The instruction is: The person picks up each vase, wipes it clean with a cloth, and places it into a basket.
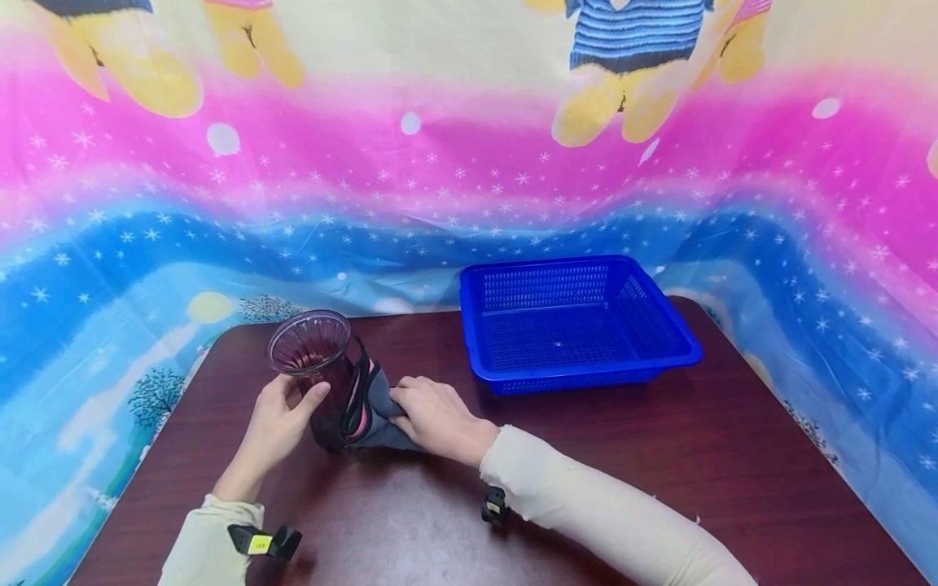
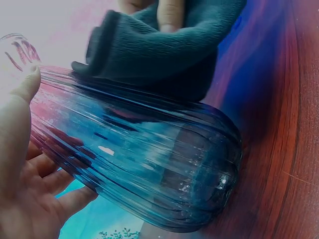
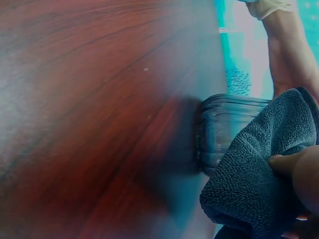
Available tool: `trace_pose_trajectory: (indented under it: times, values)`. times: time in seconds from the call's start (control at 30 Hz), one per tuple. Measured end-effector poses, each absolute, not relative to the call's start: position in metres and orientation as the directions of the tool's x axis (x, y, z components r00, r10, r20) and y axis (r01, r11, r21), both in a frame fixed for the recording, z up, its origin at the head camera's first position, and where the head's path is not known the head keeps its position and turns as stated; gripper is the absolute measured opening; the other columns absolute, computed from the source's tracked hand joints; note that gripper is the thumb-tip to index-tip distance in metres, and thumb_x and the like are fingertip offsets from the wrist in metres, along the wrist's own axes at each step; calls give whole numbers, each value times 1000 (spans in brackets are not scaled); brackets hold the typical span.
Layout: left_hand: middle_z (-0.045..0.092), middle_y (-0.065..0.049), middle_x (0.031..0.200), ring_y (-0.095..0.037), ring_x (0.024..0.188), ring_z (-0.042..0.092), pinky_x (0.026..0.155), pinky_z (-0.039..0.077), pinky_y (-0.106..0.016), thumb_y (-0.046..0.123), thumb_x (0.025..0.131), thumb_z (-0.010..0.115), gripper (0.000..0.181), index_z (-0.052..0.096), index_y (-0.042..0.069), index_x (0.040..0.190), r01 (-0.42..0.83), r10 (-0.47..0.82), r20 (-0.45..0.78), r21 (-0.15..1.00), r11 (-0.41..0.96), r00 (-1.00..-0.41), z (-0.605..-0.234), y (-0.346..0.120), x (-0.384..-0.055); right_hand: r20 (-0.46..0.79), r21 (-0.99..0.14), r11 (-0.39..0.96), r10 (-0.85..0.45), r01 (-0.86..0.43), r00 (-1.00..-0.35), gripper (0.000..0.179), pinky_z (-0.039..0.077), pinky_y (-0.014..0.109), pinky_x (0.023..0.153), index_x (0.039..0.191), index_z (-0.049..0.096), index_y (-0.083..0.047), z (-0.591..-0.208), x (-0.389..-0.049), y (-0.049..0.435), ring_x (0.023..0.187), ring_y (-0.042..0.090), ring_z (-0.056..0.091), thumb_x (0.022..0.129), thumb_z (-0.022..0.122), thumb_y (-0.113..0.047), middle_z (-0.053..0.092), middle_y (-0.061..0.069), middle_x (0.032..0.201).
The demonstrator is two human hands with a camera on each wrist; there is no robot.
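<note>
A ribbed, see-through purplish glass vase (image 1: 309,342) with a flared rim stands upright on the table's left half. My left hand (image 1: 273,427) holds it from the left, thumb on the near side just below the rim; the left wrist view shows the fingers (image 2: 77,199) behind the glass. In my right hand (image 1: 440,419) is a dark grey cloth (image 1: 381,407) with a black edge and some pink, pinched between thumb and fingers. The cloth (image 2: 164,50) lies against the vase's right side. Close up, the right wrist view shows the cloth's fuzzy weave (image 3: 249,174) beside the vase's base (image 3: 214,132).
A blue plastic basket (image 1: 579,378) with perforated walls stands at the back right of the dark reddish-brown table (image 1: 410,521). Behind the table hangs a colourful printed curtain (image 1: 440,171). Black wrist cameras (image 1: 264,543) sit at both sleeves.
</note>
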State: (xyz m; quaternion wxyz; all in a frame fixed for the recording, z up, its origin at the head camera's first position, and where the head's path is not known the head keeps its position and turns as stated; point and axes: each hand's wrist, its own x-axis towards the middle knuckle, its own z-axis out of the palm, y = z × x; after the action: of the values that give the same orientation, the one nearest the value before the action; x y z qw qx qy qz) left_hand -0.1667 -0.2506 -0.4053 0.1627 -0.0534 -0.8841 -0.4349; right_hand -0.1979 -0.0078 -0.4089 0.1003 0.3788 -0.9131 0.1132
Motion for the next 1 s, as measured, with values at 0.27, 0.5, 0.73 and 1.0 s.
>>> trace_pose_trajectory:
  times: [0.27,0.5,0.73,1.0]
  values:
    - [66,-29,125,24,99,48,84,38,4,17,98,66,42,58,-7,131,242,-44,335,759,604,-941,-407,-251,-167,217,-125,704,-668,-699,-711,17,54,30,65,108,73,-20,-424,-200,-5,89,14,66,94,69,-30,67,-6,97]
    - [67,-28,124,25,99,47,86,38,4,17,99,65,40,58,-7,130,251,-46,346,758,602,-937,-407,-250,-168,185,-129,709,-670,-693,-719,17,55,32,67,108,74,-22,-432,-201,-4,91,15,67,93,70,-29,69,-5,99]
    - [67,-28,126,24,101,47,86,37,4,18,99,65,40,59,-6,131,244,-50,344,753,610,-938,-407,-250,-168,140,-141,721,-664,-679,-734,19,56,33,71,109,74,-21,-439,-203,-3,94,16,69,93,71,-30,71,-4,102]
    - [66,-27,127,-35,117,65,87,36,5,19,100,63,41,58,-6,132,235,-49,340,742,628,-939,-408,-249,-168,130,-196,709,-665,-677,-735,11,55,33,67,99,73,-21,-445,-207,-3,89,14,71,91,73,-29,73,-5,97]
